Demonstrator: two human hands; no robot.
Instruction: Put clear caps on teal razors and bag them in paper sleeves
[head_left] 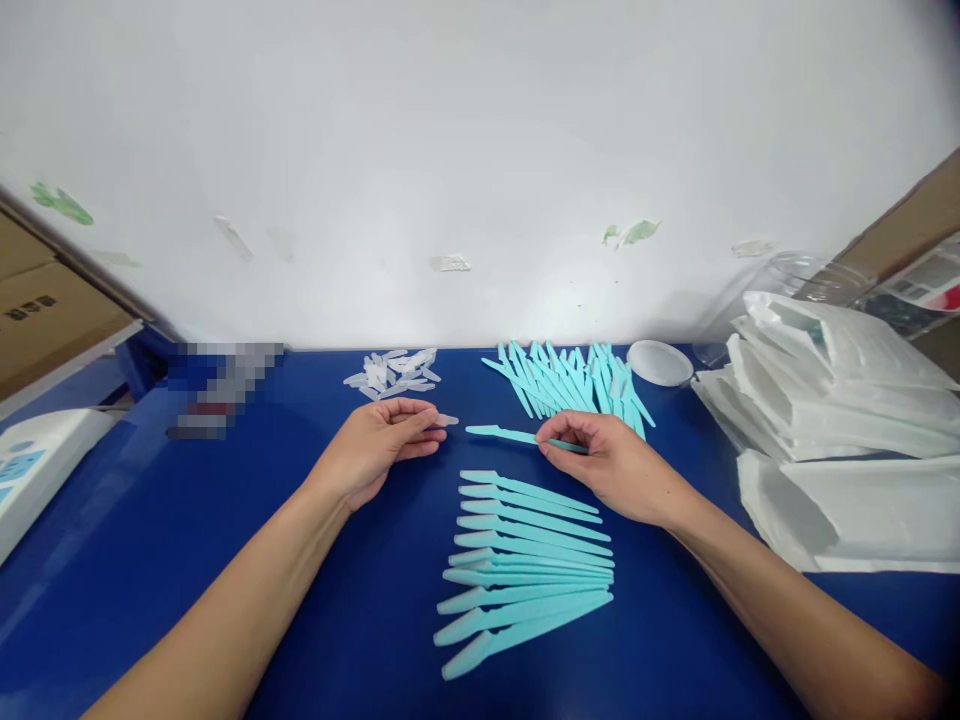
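Observation:
Between the thumb and fingers of my left hand (394, 435) is a small translucent blade cover (448, 421), its tip pointing right. My right hand (592, 455) pinches a turquoise eyebrow razor (499, 433) by its handle, the head facing left. A short gap separates cover and razor. Below them, several turquoise razors with pale covers on their heads (532, 545) lie in a fanned row. Behind my left hand is a small heap of loose translucent covers (394, 372). A pile of turquoise razors (570, 375) lies behind my right hand.
A round white lid (660, 363) lies by the wall. White padded envelopes (840, 400) are stacked at the right, near a clear plastic container (802, 270). A white device (45, 460) and a cardboard box (56, 305) stand at the left. The tabletop (337, 620) is blue.

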